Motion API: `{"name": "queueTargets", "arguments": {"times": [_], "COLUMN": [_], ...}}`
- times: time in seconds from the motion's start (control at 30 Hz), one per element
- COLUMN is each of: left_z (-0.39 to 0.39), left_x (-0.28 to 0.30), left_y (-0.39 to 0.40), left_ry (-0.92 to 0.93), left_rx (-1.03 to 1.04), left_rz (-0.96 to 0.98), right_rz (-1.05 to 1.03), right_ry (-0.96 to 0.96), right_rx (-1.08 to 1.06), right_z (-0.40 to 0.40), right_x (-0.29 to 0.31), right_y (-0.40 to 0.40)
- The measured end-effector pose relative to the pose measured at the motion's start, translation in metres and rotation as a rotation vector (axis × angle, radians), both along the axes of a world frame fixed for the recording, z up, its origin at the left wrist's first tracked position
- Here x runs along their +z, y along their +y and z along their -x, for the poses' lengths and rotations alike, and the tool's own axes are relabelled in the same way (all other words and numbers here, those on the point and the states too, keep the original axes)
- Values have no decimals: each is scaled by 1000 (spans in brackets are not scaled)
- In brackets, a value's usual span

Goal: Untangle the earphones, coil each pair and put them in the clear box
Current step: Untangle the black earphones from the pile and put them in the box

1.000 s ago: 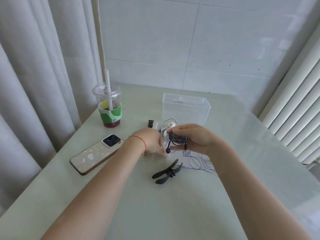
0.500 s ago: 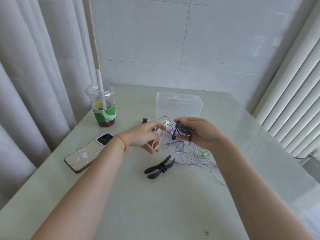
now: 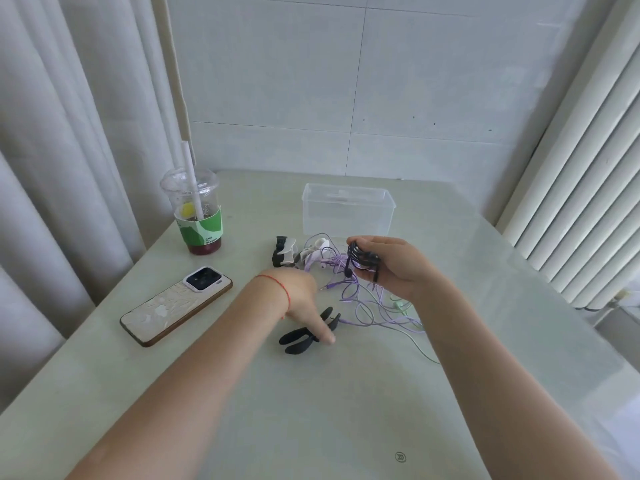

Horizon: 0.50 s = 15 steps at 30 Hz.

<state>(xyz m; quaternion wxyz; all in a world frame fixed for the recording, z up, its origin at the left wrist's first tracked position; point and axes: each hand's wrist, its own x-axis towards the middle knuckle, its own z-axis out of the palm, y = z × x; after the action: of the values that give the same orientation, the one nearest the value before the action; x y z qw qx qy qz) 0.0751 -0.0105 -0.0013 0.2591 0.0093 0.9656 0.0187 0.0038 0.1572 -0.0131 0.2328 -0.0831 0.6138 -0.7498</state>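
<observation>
Vs 0.5 s ago: left hand [image 3: 304, 306] has dropped from the white/purple tangle down to the counter [image 3: 311, 410]; its fingers now reach onto the black winged cable clip [image 3: 301, 339], fingertip touching it, hand loose, nothing grasped. Right hand and its load look unchanged. Camera has also shifted a bit.

Left to right:
- Drink cup [image 3: 194, 213] at 10 o'clock, white straw, green-and-white sleeve; there is print on the sleeve, too small to read.
- Phone [image 3: 173, 306] at 9 o'clock, face down, pearly case, camera block toward the cup. A pale logo sits mid-back; cannot read it.
- Black-and-white clip [image 3: 284, 254] just past the left hand, at 12 o'clock from it.
- White earbuds [image 3: 318, 245] and purple earphones [image 3: 349, 299] lie loose and tangled on the counter between the hands, cable running out toward 3 o'clock; a mint-green earphone [image 3: 401, 304] shows under the right wrist.
- Clear box [image 3: 348, 209] at 12 o'clock, open, behind the tangle, apart from both hands.
- Right hand [image 3: 391, 268] raised above the tangle, fingers curled round a coiled black earphones bundle [image 3: 362, 259], one bud hanging below it.
- Small round stamp [image 3: 400, 457] on the counter at 5 o'clock, not legible.
</observation>
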Motion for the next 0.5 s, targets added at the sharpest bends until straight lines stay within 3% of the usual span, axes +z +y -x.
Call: {"name": "queueTargets", "arguments": {"times": [0.1,0.23,0.4,0.5], "left_z": [2,3,22,42], "left_x": [-9,9,14,-5], "left_y": [8,-11,-39,-36], "left_ry": [40,145,684,777], "left_rx": [-45,38,187,199], "left_rz": [56,-28,13,-73], "right_rz": [-11,-5,-2,-5], "right_ry": [31,41,42,48], "right_rx": [-2,-3,-23,-18], "right_z": [0,0,3,6], "right_x": [0,1,4,5], "right_y": [-5,-7,-5,-4]}}
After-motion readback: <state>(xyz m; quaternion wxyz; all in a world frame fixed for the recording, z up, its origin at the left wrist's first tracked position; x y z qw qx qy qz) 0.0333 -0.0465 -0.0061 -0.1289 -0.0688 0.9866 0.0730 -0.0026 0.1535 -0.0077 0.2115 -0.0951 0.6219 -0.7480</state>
